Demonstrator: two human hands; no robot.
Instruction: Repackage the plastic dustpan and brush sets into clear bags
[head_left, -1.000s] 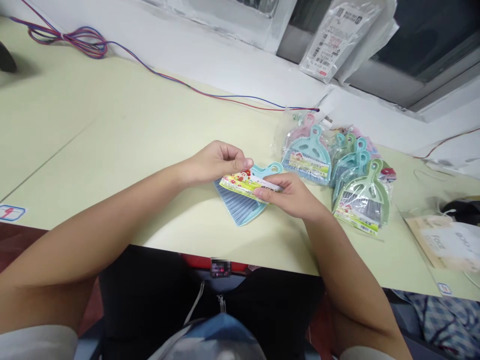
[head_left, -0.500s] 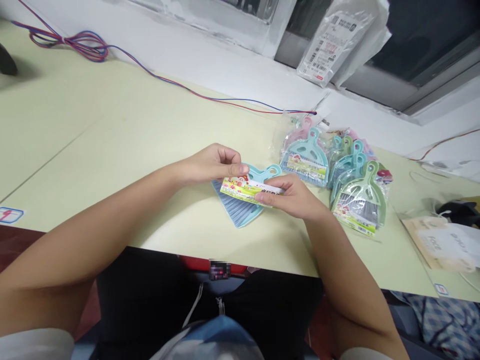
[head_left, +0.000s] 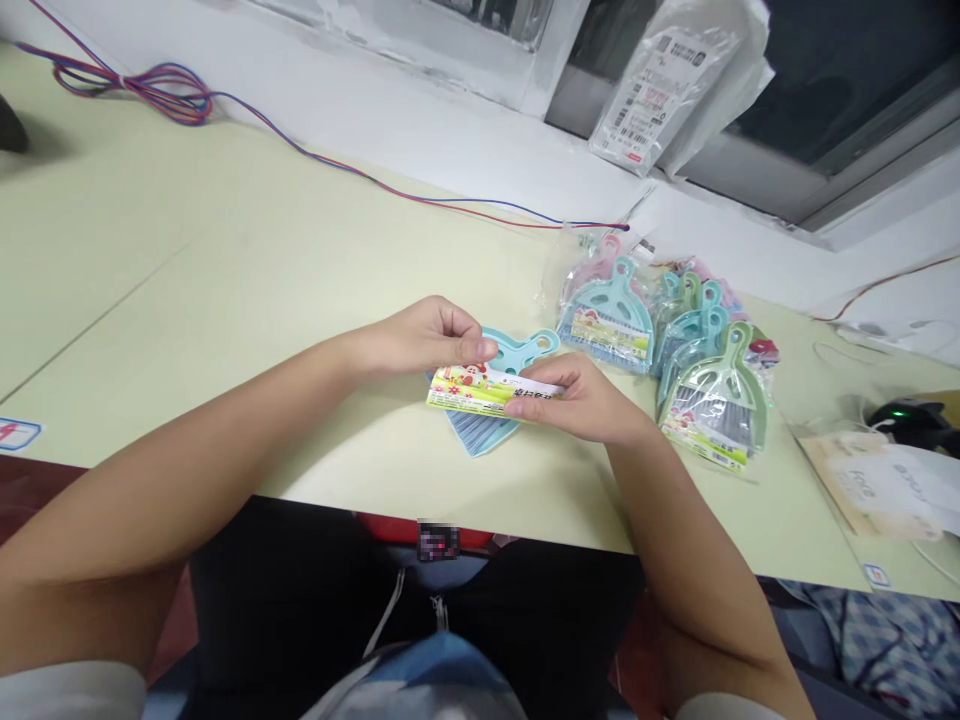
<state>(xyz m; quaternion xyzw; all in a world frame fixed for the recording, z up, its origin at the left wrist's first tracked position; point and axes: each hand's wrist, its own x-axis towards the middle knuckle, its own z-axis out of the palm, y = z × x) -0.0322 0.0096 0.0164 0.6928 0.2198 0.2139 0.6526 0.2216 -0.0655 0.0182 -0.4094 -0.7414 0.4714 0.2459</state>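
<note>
A printed label card (head_left: 466, 392) with a red-and-white cartoon and a yellow-green lower band is stretched out level between my hands. My right hand (head_left: 581, 398) pinches its right end, thumb in front. My left hand (head_left: 431, 335) is closed, its thumb and finger pressed together at the card's upper edge; the exact grip is partly hidden. Behind the card lies a light-blue dustpan and brush set (head_left: 525, 348) on the table. Its handle end shows above the card and its grey-blue bristles below it.
Bagged dustpan sets in blue (head_left: 616, 295) and green (head_left: 739, 375) are piled to the right. A red-and-blue cable (head_left: 169, 92) runs along the wall. A plastic-wrapped parcel (head_left: 652, 100) leans by the window. At far right lies a paper packet (head_left: 870, 490) beside a black device (head_left: 911, 422).
The card has shifted slightly left and been turned to lie more level, covering more of the bristles. Both hands keep close to their places, and the view has moved a little.
</note>
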